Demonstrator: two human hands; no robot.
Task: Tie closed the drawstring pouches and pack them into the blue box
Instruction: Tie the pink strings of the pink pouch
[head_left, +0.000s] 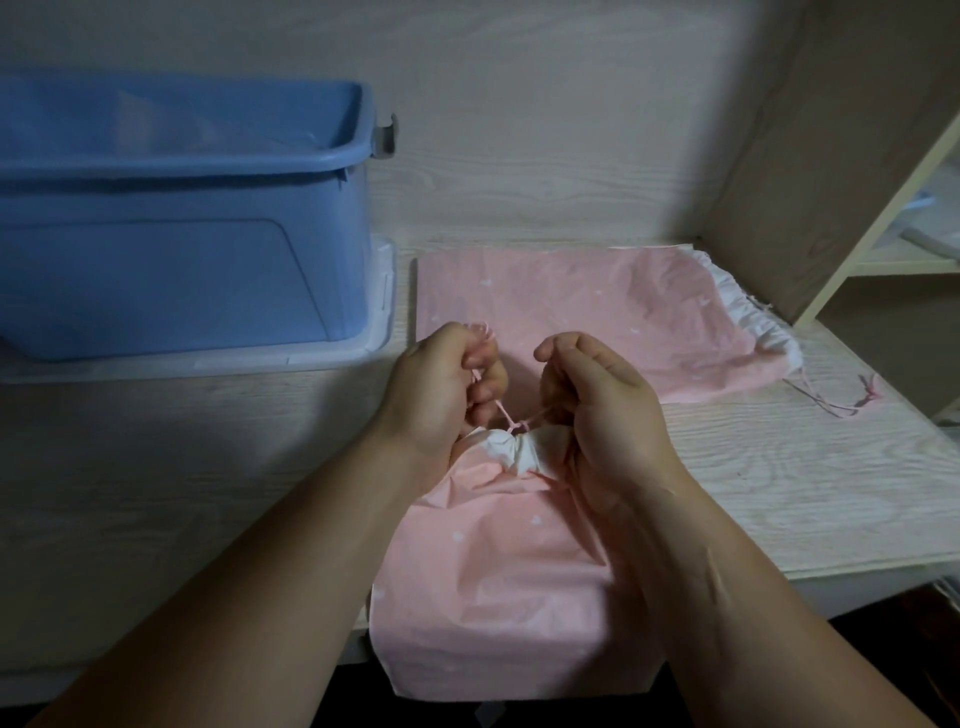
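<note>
Pink cord (503, 410) ends pinched in curled left hand (441, 384) and right hand (597, 410). Knot sits at the gathered neck of the pouch (509, 571), which overhangs the counter's (208, 467) near edge. Advice: pull both ends evenly outward and snug the knot down. Blue box (182, 260) at far-left corner.

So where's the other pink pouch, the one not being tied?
The other pouch lies flat on the table, right of the blue box, just beyond the pouch being tied.

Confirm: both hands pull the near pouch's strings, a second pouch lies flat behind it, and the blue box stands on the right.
No. The head view shows the blue box on the left, not the right. The left hand and right hand do pull the strings of the near pouch.
</note>
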